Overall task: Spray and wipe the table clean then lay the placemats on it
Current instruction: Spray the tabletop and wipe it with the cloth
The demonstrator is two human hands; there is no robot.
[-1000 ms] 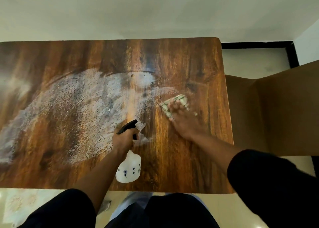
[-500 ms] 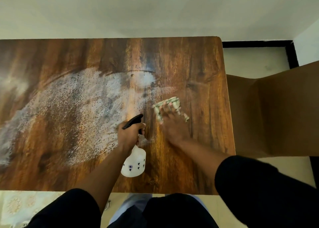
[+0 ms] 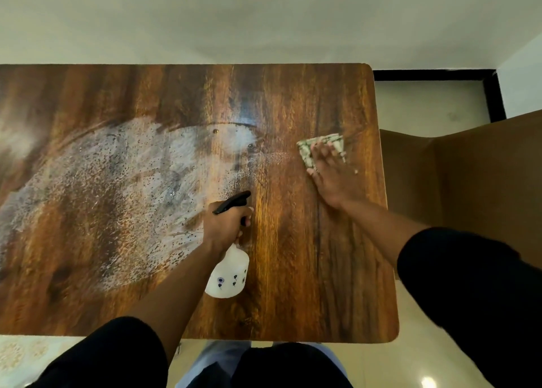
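Head view: left hand (image 3: 225,226) grips the white spray bottle (image 3: 227,276) by its black trigger, fingers curled round it. Farther right, right hand (image 3: 331,176) presses flat, fingers straight, on the cloth (image 3: 306,150). Wet spray film (image 3: 117,188) spreads left across the tabletop (image 3: 308,285).

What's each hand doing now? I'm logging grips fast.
Left hand: grips the spray bottle.
Right hand: open, pressing the cloth flat.
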